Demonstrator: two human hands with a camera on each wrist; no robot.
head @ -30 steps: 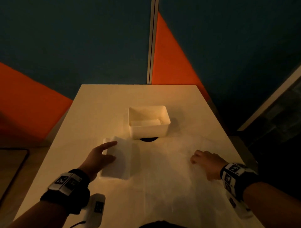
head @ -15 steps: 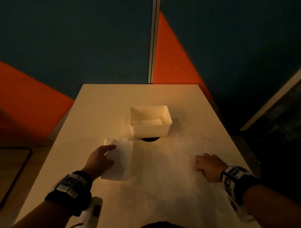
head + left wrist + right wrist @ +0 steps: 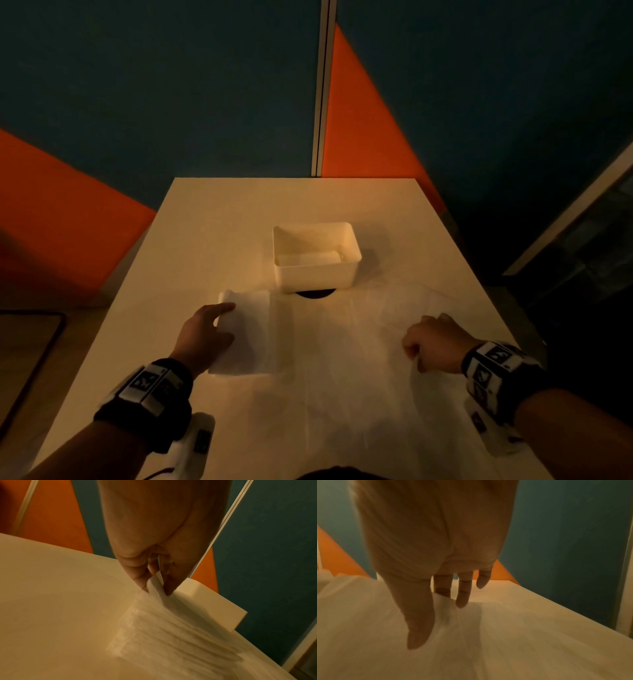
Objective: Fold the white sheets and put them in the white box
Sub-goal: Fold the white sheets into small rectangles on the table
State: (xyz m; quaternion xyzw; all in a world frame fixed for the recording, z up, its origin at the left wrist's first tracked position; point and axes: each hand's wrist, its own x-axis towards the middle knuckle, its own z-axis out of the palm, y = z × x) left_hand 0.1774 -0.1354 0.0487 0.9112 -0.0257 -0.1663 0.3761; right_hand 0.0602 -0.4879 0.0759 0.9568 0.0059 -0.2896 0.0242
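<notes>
Left hand (image 3: 202,334) pinching the far left corner of the white sheet (image 3: 342,359), thumb and fingers closed on the raised edge, clear in the left wrist view. Right hand (image 3: 435,344) curled on the sheet's right part, apparently gathering the thin fabric between thumb and fingers; grip not certain from the blur. Sheet spread flat over the near worktop (image 3: 212,219), left flap already doubled over. White box (image 3: 317,272) just beyond the sheet's far edge, open, something pale lying inside. Best to lift both sides together, keep the edge taut, bring it across squarely, then smooth the crease flat. Flimsy material: likely to sag or slip if pulled unevenly.
</notes>
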